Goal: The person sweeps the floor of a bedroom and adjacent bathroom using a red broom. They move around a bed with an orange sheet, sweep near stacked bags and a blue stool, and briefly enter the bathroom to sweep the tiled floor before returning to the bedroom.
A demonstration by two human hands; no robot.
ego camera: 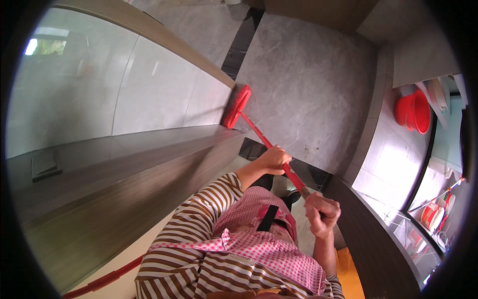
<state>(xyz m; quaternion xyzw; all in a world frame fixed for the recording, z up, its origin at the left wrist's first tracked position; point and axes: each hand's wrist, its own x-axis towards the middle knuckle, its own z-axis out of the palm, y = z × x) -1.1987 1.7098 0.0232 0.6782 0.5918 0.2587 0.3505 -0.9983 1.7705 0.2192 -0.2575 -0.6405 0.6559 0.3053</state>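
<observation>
A red flat mop head (pixel 237 106) lies at the corner by the end of the pale tiled wall (pixel 157 82). Whether it presses on the wall or the floor I cannot tell. Its red handle (pixel 257 130) slants down from it towards me. Partway along the handle, my left hand (pixel 274 160) wraps around it. Nearer my body, my right hand (pixel 323 213) grips the handle's upper end. Below both arms hangs my pink checked apron (pixel 254 209), over a striped top.
Grey floor tiles (pixel 298 74) with dark bands stretch ahead. A dark ledge (pixel 142 145) runs along my left and a dark panel (pixel 369 231) along my right. A red bucket (pixel 412 112) stands at the far right; an orange object (pixel 349 271) is low beside me.
</observation>
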